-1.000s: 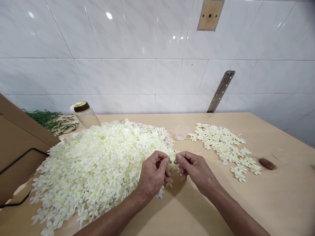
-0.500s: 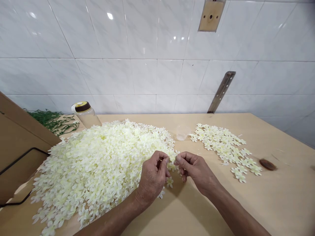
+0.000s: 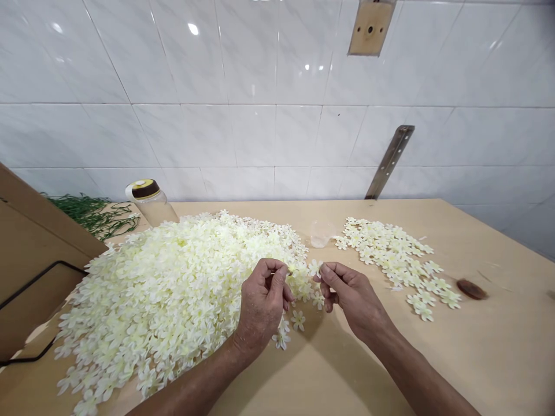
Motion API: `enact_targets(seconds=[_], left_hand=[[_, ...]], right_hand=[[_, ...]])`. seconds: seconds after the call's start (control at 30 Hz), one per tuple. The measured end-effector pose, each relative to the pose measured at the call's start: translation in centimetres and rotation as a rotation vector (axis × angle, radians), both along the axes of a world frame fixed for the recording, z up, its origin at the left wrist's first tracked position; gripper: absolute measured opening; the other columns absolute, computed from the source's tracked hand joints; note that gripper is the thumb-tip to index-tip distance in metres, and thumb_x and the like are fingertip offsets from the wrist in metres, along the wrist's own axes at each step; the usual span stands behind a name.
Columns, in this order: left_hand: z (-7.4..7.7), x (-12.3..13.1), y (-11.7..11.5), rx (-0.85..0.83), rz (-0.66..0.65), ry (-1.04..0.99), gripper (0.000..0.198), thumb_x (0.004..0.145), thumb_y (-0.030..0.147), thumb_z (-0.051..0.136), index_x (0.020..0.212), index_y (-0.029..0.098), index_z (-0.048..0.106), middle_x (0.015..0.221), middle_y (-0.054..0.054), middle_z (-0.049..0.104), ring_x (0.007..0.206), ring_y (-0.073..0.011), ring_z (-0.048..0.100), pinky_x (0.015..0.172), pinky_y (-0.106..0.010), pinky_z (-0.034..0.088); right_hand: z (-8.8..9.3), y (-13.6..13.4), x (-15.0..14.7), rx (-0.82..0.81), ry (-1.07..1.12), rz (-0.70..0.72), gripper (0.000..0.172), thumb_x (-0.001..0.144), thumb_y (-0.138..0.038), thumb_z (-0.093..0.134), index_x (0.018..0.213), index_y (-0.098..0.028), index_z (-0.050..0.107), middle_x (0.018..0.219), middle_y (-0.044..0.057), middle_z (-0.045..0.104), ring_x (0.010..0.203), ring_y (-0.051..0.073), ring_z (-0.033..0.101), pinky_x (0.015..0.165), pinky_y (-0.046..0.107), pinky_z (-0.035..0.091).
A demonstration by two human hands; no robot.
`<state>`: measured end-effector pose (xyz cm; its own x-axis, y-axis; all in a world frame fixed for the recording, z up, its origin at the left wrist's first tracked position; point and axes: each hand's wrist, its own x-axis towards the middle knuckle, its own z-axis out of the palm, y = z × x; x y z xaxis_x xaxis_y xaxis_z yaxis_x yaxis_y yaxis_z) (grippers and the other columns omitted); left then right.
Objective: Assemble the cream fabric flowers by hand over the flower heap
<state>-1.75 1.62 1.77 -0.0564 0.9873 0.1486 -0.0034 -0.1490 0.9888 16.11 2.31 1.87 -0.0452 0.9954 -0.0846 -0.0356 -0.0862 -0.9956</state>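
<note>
Near the right edge of a large heap of pale yellow-white flowers (image 3: pixel 186 289), my left hand (image 3: pixel 265 297) is closed in a pinch; a flower shows at its fingertips. My right hand (image 3: pixel 347 292), a short gap to the right, pinches a white flower (image 3: pixel 314 267) by its edge between thumb and forefinger. A single flower (image 3: pixel 298 320) lies on the table below and between the hands. The lower fingers of both hands are curled, and their undersides are hidden.
A smaller flower group (image 3: pixel 390 248) lies to the right, beside a brown oval object (image 3: pixel 472 289). A clear small cup (image 3: pixel 321 234) stands behind my hands. Further left are a bottle (image 3: pixel 154 202), green strands (image 3: pixel 93 214) and a cardboard box (image 3: pixel 43 254).
My hands have moved apart, the left one slightly left and the right one slightly right. The flower in my right fingertips now shows clearly in the gap.
</note>
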Motion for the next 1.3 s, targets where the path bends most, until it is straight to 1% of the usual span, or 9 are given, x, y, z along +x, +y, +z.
enact_targets(seconds=[0.27,0.47,0.6,0.67,0.73,0.8,0.87,1.07,1.3], left_hand=[[0.3,0.0,0.3,-0.018,0.015,-0.038,0.025,0.091,0.043,0.057,0.09,0.018,0.056,0.053,0.004,0.058,0.041,-0.0091,0.051,0.043,-0.019,0.045],[0.3,0.0,0.2,-0.016,0.001,-0.043,0.025,0.091,0.043,0.057,0.09,0.018,0.057,0.053,0.004,0.058,0.042,-0.0093,0.052,0.044,-0.019,0.045],[0.2,0.0,0.2,-0.025,-0.003,-0.049,0.026,0.09,0.044,0.058,0.09,0.018,0.058,0.053,0.004,0.058,0.041,-0.0095,0.052,0.044,-0.02,0.045],[0.2,0.0,0.2,-0.029,-0.007,-0.043,0.026,0.09,0.044,0.059,0.091,0.018,0.058,0.053,0.004,0.058,0.042,-0.0097,0.052,0.044,-0.02,0.046],[0.1,0.0,0.2,-0.04,-0.019,-0.026,0.025,0.09,0.044,0.059,0.09,0.018,0.059,0.053,0.004,0.058,0.042,-0.0098,0.053,0.045,-0.02,0.046],[0.0,0.1,0.1,-0.058,-0.048,0.011,0.026,0.09,0.044,0.059,0.089,0.018,0.061,0.053,0.004,0.059,0.042,-0.0097,0.052,0.044,-0.02,0.045],[-0.2,0.2,0.0,-0.082,-0.086,0.055,0.027,0.09,0.045,0.059,0.088,0.018,0.062,0.052,0.003,0.059,0.041,-0.0097,0.052,0.043,-0.019,0.044],[-0.8,0.3,-0.2,-0.125,-0.156,0.106,0.029,0.091,0.047,0.057,0.09,0.018,0.061,0.051,0.003,0.058,0.039,-0.0099,0.051,0.042,-0.02,0.043],[-0.7,0.7,-0.3,-0.178,-0.236,0.011,0.031,0.089,0.049,0.058,0.092,0.018,0.059,0.049,0.004,0.057,0.038,-0.0102,0.051,0.04,-0.02,0.045]], right_hand=[[-0.1,-0.1,-0.1,0.071,-0.232,-0.071,0.043,0.086,-0.06,0.061,0.076,-0.018,0.061,0.05,-0.005,0.046,0.044,0.011,0.044,0.048,0.025,0.038],[0.6,-0.4,-0.4,0.035,-0.256,-0.094,0.043,0.083,-0.06,0.064,0.07,-0.02,0.058,0.049,-0.005,0.047,0.042,0.012,0.045,0.046,0.024,0.039],[0.5,-0.4,-0.5,0.058,-0.279,0.034,0.041,0.084,-0.058,0.062,0.071,-0.019,0.063,0.05,-0.005,0.046,0.042,0.012,0.045,0.046,0.025,0.04],[0.2,-0.4,-0.5,0.07,-0.33,0.097,0.04,0.086,-0.058,0.06,0.08,-0.019,0.07,0.057,-0.002,0.053,0.044,0.013,0.047,0.045,0.026,0.042],[-0.1,-0.4,-0.4,0.085,-0.367,0.08,0.042,0.086,-0.058,0.059,0.098,-0.02,0.072,0.063,-0.001,0.057,0.045,0.013,0.05,0.044,0.027,0.044],[-0.2,-0.4,-0.4,0.095,-0.359,0.05,0.046,0.087,-0.058,0.059,0.111,-0.019,0.07,0.06,-0.002,0.056,0.045,0.014,0.05,0.044,0.027,0.044],[-0.2,-0.4,-0.3,0.086,-0.316,0.063,0.046,0.088,-0.057,0.059,0.113,-0.019,0.069,0.056,-0.004,0.051,0.043,0.013,0.048,0.044,0.026,0.043],[0.1,-0.5,-0.4,0.056,-0.223,0.157,0.04,0.087,-0.057,0.061,0.084,-0.018,0.069,0.062,-0.003,0.053,0.044,0.01,0.045,0.045,0.025,0.039],[-0.1,-0.7,-0.4,0.124,-0.295,0.139,0.042,0.093,-0.052,0.053,0.066,-0.02,0.051,0.051,-0.005,0.05,0.045,0.012,0.048,0.05,0.025,0.039]])
